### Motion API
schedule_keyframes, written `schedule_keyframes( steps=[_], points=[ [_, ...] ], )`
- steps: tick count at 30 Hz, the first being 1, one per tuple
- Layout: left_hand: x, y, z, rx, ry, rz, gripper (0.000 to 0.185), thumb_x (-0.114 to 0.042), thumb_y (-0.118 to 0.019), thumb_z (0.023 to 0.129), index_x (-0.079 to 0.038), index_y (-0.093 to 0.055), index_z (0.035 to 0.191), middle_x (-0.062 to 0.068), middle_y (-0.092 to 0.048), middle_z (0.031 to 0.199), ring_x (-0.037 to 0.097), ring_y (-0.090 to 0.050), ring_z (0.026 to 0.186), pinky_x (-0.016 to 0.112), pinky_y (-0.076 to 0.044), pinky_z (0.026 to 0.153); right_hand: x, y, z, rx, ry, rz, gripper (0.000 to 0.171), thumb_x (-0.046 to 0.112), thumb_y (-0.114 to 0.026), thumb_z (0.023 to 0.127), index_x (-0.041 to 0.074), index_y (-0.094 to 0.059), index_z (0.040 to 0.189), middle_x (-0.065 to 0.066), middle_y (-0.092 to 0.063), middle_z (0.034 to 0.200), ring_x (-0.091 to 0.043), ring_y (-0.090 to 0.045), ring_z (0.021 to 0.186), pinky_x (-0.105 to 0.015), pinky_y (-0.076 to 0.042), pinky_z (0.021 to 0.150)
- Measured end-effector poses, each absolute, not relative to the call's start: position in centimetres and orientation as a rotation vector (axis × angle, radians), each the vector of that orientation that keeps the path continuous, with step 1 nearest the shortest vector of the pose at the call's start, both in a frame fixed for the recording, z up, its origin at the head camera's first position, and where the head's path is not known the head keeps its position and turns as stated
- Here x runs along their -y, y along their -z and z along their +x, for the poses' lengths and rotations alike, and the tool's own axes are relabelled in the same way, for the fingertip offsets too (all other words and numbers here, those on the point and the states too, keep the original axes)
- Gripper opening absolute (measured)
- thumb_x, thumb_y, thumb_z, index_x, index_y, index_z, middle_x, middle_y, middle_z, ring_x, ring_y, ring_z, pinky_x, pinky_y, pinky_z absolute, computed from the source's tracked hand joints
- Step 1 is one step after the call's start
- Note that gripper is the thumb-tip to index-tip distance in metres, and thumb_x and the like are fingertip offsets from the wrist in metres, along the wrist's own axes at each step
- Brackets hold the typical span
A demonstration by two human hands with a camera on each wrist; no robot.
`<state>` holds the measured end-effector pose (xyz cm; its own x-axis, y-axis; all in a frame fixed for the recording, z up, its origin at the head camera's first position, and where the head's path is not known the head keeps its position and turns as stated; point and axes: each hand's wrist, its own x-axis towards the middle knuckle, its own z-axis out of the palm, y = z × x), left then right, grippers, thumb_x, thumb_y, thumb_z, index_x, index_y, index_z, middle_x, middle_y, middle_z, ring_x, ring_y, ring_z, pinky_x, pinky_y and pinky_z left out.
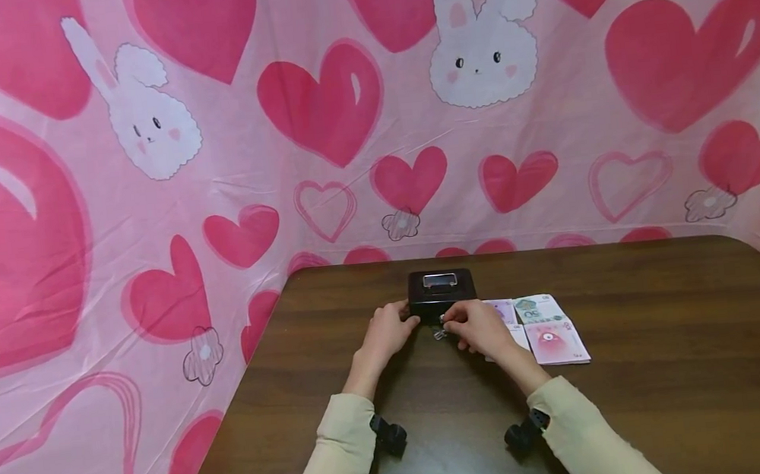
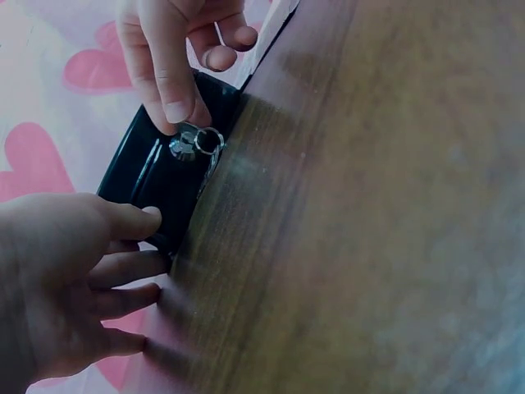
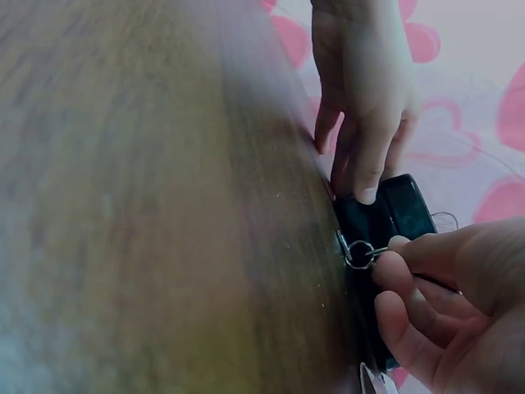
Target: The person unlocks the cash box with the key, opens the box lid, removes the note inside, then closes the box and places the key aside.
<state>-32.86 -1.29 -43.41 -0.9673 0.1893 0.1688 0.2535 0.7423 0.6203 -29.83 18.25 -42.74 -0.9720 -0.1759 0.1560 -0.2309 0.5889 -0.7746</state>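
A small black cash box (image 1: 442,292) with a silver handle on its lid stands near the table's back edge, lid down. My left hand (image 1: 389,329) holds its left front corner, thumb against the front face and forefinger at the side. The other left fingers (image 2: 123,301) spread beside the box. My right hand (image 1: 481,326) pinches a key (image 3: 377,252) at the round silver lock (image 2: 182,146) on the front. From the key hangs a metal ring (image 2: 211,141) with more metal below it. The pinching fingertips partly hide the key.
To the right of the box lie several colourful paper notes (image 1: 555,342) in neat groups, partly behind my right hand. The brown wooden table (image 1: 674,361) ends at a pink cloth (image 1: 411,127) printed with hearts and rabbits, behind and to the left.
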Motion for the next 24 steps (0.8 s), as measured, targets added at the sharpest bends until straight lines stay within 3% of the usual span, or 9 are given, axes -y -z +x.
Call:
schedule_keyframes(
  steps=[8, 15, 24],
  points=[
    [1.26, 43.4, -32.78, 2.824, 1.013, -0.379, 0.047, -0.024, -0.067, 0.095, -0.002, -0.059, 0.136, 0.015, -0.072, 0.119, 0.027, -0.067, 0.114, 0.046, -0.05, 0.101, -18.37, 43.18, -30.0, 2.725, -1.534, 0.328, 0.015, 0.01, -0.067, 0.093, 0.002, -0.071, 0.105, -0.013, -0.074, 0.081, -0.013, -0.061, 0.044, -0.032, -0.05, 0.04],
    [1.28, 43.45, -32.78, 2.806, 1.062, -0.38, 0.064, -0.023, -0.067, 0.095, -0.015, -0.041, 0.152, 0.014, -0.067, 0.129, 0.029, -0.065, 0.117, 0.05, -0.046, 0.105, -18.57, 43.47, -30.38, 2.701, -1.653, 0.341, 0.019, 0.007, -0.066, 0.093, -0.002, -0.069, 0.109, -0.017, -0.074, 0.086, -0.012, -0.062, 0.045, -0.032, -0.051, 0.041],
    [1.4, 43.37, -32.83, 2.828, 1.041, -0.414, 0.068, -0.023, -0.066, 0.096, -0.03, -0.033, 0.156, 0.013, -0.066, 0.13, 0.028, -0.064, 0.115, 0.05, -0.047, 0.104, -18.59, 43.52, -30.42, 2.723, -1.678, 0.306, 0.021, 0.009, -0.067, 0.093, 0.001, -0.07, 0.112, -0.013, -0.066, 0.065, -0.008, -0.052, 0.038, -0.023, -0.04, 0.037]
  ],
)
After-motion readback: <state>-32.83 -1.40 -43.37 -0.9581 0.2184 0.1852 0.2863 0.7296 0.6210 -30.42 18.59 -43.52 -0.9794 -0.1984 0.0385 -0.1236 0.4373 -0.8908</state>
